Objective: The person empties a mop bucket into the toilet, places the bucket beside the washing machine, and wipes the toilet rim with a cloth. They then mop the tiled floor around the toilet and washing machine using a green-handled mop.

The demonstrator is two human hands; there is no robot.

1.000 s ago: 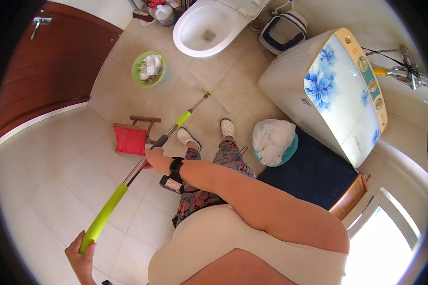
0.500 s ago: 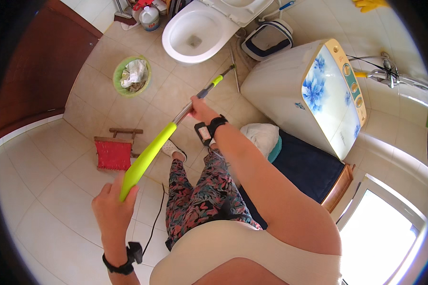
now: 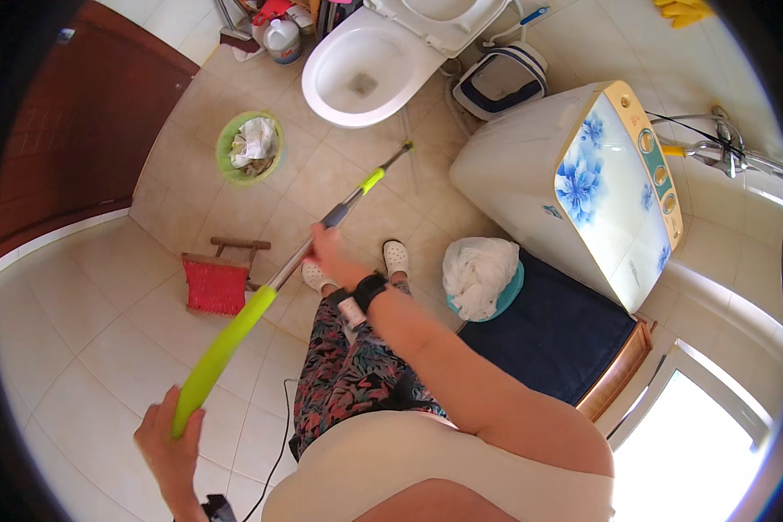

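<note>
A long-handled floor squeegee (image 3: pixel 289 265) runs slantwise from the lower left up toward the toilet, with a bright green grip and a grey metal shaft. My left hand (image 3: pixel 170 444) is closed round the low end of the green grip. Farther up, my right hand (image 3: pixel 326 252) grips the metal shaft, slightly blurred. The squeegee's thin bar head (image 3: pixel 411 148) is on the tiles between the toilet and the washing machine, smeared by motion.
Ahead stands a white toilet (image 3: pixel 370 74), with a green waste bin (image 3: pixel 226 161) to its left. A red folding stool (image 3: pixel 216 287) sits nearer. On the right are a flowered washing machine (image 3: pixel 531 165) and a teal basin (image 3: pixel 511 296) holding white cloth. A black cable (image 3: pixel 283 426) lies on the floor.
Both hands have come back toward me and to the left, drawing the squeegee with them. Its head has moved slightly left. The view has shifted a little.
</note>
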